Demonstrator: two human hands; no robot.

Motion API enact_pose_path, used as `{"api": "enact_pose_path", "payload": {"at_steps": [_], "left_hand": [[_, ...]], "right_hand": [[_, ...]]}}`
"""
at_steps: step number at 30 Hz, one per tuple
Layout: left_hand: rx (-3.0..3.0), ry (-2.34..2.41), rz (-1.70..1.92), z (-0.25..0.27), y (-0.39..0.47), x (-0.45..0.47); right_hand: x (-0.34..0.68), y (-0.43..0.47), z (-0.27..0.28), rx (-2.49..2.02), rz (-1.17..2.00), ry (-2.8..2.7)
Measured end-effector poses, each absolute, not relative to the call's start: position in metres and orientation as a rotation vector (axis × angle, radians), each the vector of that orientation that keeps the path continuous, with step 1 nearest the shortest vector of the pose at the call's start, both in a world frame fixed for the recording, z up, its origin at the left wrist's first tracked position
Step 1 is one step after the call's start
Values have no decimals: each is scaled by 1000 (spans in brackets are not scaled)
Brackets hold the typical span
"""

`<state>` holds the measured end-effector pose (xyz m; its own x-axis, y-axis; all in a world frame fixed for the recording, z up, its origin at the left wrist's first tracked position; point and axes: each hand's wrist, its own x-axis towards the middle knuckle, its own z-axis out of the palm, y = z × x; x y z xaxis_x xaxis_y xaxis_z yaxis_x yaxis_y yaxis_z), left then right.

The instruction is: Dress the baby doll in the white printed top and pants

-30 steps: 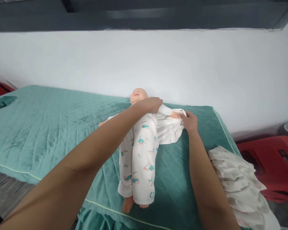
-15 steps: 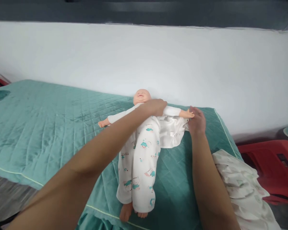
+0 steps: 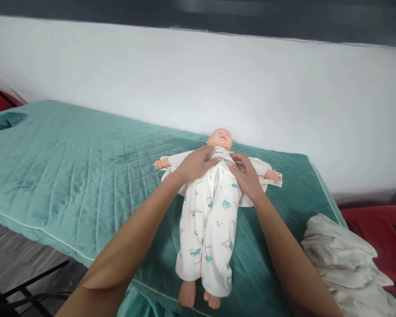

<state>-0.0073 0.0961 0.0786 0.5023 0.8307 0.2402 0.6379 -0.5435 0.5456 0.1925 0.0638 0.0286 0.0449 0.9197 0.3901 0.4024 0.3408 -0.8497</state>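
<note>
A baby doll lies on its back, arms stretched out sideways, on the green quilted cover. It wears white printed trousers and a white long-sleeved top. Another white garment is spread beneath its torso and arms. My left hand rests on one side of the doll's chest, its thumb apart from the fingers. On the opposite side, my right hand touches the torso near the trousers' waist, fingers slightly bent and apart. The hands partly hide the chest.
The green quilted cover extends left to a hole in its surface. A white wall stands behind. Crumpled white printed cloth lies at the right edge, beside a red chair. Dark metal legs show at lower left.
My right hand has moved from the doll's outstretched hand to its torso. My left hand has shifted back to the other side of the chest. The view has turned slightly left.
</note>
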Motion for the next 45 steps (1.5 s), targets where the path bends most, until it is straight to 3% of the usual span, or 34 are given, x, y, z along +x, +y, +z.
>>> {"api": "enact_pose_path", "payload": {"at_steps": [6, 11, 24, 30, 36, 41, 45], "left_hand": [[2055, 1075, 842, 44, 94, -27], [2127, 1112, 1113, 32, 86, -12], [2709, 1241, 1448, 10, 75, -13], [2662, 1373, 1314, 7, 72, -31], [2261, 1557, 1130, -9, 14, -64], [1953, 1246, 961, -13, -28, -90], [1904, 1080, 895, -12, -40, -95]], "right_hand": [[189, 67, 33, -1337, 781, -1611], [190, 69, 35, -1374, 763, -1672], [153, 3, 53, -1320, 75, -1997], [173, -37, 27, -1598, 70, -1932], [193, -39, 1, -1628, 211, -1919], [199, -53, 7, -1538, 565, -1920], [180, -98, 4, -1606, 448, -1874]]}}
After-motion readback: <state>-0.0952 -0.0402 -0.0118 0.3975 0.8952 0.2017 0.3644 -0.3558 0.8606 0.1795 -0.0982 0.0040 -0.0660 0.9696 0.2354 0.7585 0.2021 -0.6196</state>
